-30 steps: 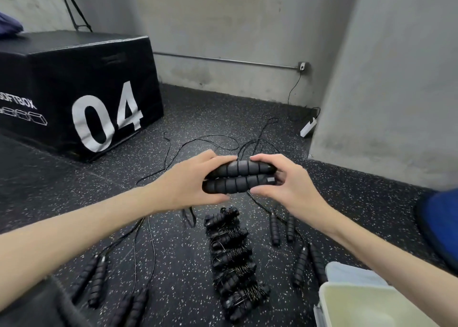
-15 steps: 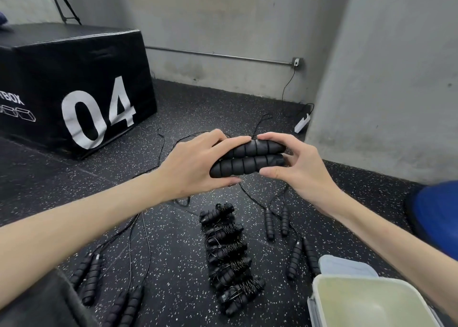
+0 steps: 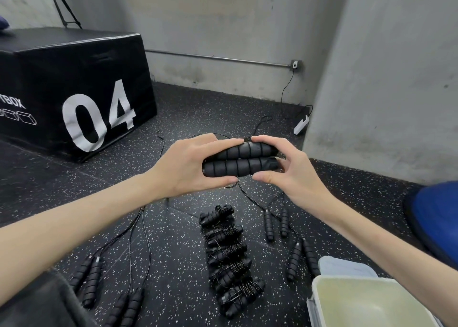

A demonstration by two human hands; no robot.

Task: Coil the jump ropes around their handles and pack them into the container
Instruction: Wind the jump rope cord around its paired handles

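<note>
- We've got two black foam handles [image 3: 239,162] stacked side by side, held level out in front of us, well above the floor [image 3: 173,227].
- Our left hand [image 3: 188,168] is the main grip here: fingers curled over the top of the handles, thumb under them, clamped on their left half.
- Our right hand [image 3: 290,170] pinches the right end of the same pair, index finger on top and thumb below.
- The thin black rope [image 3: 250,198] drops from under the grip and trails across the floor beneath it.
- Straight below the grip, a row of already coiled ropes [image 3: 229,259] lies on the floor, each one wound round its own handles.
- Below and right of the grip sit more loose handle pairs [image 3: 275,224], rope not wound.
- Down and left of the grip, another few loose pairs [image 3: 89,279] lie with their ropes running out past them.
- The container [image 3: 319,299] is bottom right, well below the grip, open, with its pale lid [image 3: 344,266] just behind it.
- Far left of the grip stands a black box [image 3: 74,79] marked 04.
</note>
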